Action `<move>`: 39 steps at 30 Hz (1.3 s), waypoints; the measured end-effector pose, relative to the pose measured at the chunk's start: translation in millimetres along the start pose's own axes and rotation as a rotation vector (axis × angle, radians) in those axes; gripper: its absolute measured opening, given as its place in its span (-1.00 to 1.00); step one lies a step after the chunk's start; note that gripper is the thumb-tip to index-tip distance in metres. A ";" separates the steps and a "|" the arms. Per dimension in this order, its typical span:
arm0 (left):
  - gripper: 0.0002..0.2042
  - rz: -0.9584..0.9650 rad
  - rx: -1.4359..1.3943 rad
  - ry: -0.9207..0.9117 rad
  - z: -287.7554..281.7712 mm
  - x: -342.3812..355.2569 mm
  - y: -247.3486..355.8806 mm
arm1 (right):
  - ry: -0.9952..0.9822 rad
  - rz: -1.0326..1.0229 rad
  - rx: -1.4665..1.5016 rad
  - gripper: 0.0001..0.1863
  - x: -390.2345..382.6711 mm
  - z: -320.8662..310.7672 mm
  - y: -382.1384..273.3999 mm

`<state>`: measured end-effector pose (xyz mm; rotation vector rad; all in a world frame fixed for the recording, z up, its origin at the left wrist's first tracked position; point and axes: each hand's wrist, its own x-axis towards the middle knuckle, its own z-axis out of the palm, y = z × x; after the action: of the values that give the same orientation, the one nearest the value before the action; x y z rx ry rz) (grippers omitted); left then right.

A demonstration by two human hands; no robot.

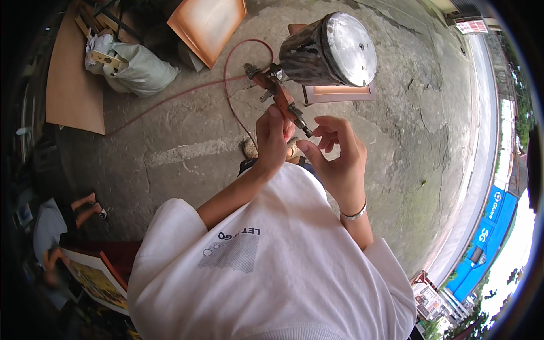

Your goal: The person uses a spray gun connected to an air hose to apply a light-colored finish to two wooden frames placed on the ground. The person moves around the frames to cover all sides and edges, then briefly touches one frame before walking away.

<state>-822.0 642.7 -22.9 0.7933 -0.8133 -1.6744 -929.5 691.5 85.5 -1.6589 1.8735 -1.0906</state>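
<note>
A paint spray gun (276,92) with a worn reddish-brown body is held in front of me by my left hand (273,137), whose fingers wrap its handle. Its large metal paint cup (306,55), stained dark on the side and with a bright silver lid, points away to the upper right. My right hand (344,156), with a metal band at the wrist, is open beside the small dark knob (308,134) on the gun's near end. Thumb and fingers curve around that knob with a gap, apparently not touching it.
A thin red hose (187,90) loops over the cracked concrete floor. Beyond the cup lies a brown-framed panel (340,93). Farther left are another brown-edged panel (208,31), a stuffed pale sack (141,71) and a brown board (73,85). Another person (54,226) is at the far left.
</note>
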 end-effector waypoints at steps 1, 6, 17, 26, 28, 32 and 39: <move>-0.48 -0.018 0.000 0.000 -0.8 0.6 0.8 | -0.015 -0.011 -0.004 -0.70 -2.5 1.5 2.5; -0.48 0.001 -0.027 0.023 1.3 5.1 1.8 | 0.038 -0.154 -0.095 -0.77 -1.0 13.3 1.0; -0.48 0.030 0.003 -0.012 0.2 4.2 -1.2 | 0.010 -0.248 -0.234 -0.84 -4.0 14.7 9.8; -0.47 0.009 0.004 0.003 2.8 2.2 -6.6 | 0.125 -0.305 -0.238 -0.85 -5.5 17.4 12.7; -0.47 -0.024 0.024 -0.021 3.8 -0.1 -5.1 | 0.043 -0.282 -0.297 -0.81 -8.5 10.8 17.5; -0.48 -0.041 0.028 -0.063 5.2 -2.8 -6.7 | -0.003 -0.198 -0.212 -0.80 -9.5 7.3 12.9; -0.49 0.025 0.024 -0.068 12.1 -4.3 -8.8 | 0.075 -0.304 -0.291 -0.75 -14.1 8.3 26.6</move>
<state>-835.6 650.2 -23.1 0.7429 -0.8882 -1.6793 -937.4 702.3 57.3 -2.1506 1.9445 -1.0425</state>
